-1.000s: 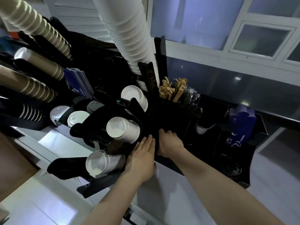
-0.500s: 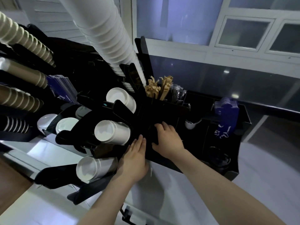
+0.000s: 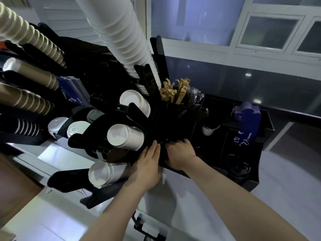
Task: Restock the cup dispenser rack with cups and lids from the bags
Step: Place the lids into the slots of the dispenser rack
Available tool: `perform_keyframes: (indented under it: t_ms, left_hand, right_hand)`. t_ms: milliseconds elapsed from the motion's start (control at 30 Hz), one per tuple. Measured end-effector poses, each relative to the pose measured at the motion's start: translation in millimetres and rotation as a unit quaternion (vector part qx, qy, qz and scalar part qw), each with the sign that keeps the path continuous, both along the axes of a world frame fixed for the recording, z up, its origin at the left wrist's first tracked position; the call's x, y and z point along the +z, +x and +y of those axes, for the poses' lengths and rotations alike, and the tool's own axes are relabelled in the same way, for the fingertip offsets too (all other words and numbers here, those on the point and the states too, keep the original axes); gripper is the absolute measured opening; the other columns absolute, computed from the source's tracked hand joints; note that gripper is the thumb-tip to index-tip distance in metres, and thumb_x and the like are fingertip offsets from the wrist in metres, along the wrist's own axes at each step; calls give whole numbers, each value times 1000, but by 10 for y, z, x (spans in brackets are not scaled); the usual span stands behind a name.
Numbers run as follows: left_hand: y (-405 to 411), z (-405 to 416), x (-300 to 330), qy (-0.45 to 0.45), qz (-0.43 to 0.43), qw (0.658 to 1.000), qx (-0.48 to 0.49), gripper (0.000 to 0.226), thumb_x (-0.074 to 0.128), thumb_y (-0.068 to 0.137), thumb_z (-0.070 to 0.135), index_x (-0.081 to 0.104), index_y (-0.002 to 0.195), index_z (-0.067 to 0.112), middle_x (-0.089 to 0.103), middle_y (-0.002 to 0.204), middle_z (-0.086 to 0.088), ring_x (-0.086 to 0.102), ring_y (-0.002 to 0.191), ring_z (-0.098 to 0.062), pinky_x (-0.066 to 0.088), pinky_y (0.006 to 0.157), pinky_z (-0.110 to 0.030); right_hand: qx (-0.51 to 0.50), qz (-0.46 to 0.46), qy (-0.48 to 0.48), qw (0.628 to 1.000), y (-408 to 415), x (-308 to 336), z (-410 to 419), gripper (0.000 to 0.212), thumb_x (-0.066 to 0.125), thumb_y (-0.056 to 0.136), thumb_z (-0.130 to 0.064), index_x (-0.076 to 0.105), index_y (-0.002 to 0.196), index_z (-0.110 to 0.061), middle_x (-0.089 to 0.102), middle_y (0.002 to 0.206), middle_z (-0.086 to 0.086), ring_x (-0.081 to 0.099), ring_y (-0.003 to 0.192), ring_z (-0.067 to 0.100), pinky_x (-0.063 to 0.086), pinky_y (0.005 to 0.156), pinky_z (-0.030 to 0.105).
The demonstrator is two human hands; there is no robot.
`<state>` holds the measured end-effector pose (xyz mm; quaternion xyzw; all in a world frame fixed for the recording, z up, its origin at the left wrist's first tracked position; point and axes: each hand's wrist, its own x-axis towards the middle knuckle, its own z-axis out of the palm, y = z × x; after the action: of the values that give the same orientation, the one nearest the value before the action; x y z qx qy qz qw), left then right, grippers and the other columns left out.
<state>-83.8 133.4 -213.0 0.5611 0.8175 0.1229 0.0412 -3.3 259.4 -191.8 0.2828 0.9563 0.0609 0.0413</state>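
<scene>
Both hands are at the black cup dispenser rack (image 3: 166, 122), working on its frame, not loading stock. The left hand (image 3: 147, 164) lies flat, fingers straight and together, pressed against a dark divider at about 6 o'clock from the middle white paper cup stack (image 3: 125, 137). The right hand (image 3: 180, 153), just beside it at 3 o'clock, curls its fingers over the rack's front edge. No bag shows, and neither hand carries cups or lids. Judging by this, the step is steadying or adjusting the rack; next comes fetching stock for a slot.
</scene>
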Motion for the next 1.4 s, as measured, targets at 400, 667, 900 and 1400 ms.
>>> perform_keyframes:
  t_ms: [400,667,900,1400]
  left_hand:
    - [262,31,57,36,60,997,-41,77,45,93,34,-1,152,15,-7,160,-4,-10,146,-17,-1,117,-29]
    - [677,387,58,52,16,990,-130,75,46,94,29,-2,152,26,-12,160,1,-15,145,-13,-12,112,-27]
    - [813,454,-53,-21,53,990,-132,67,47,92,34,14,150,30,-12,159,1,-28,141,-20,-24,109,-36]
    - [837,454,2,-21,58,990,-124,73,55,86,20,21,149,30,3,158,-2,-23,143,-21,-24,108,-34]
  right_hand:
    - [26,362,-7,932,1240,84,-111,52,68,81,-7,54,130,-6,53,135,11,38,134,29,28,112,45]
    - [-120,166,-123,971,1912,292,395,63,72,80,-27,47,137,-17,47,139,4,41,128,26,37,103,32]
    - [-125,-47,-25,991,1900,215,453,110,77,70,-40,5,152,-26,27,147,9,32,128,31,37,102,36]
    - [-130,42,5,991,1928,252,455,107,86,56,-40,23,141,-20,43,133,4,46,115,28,45,91,35]
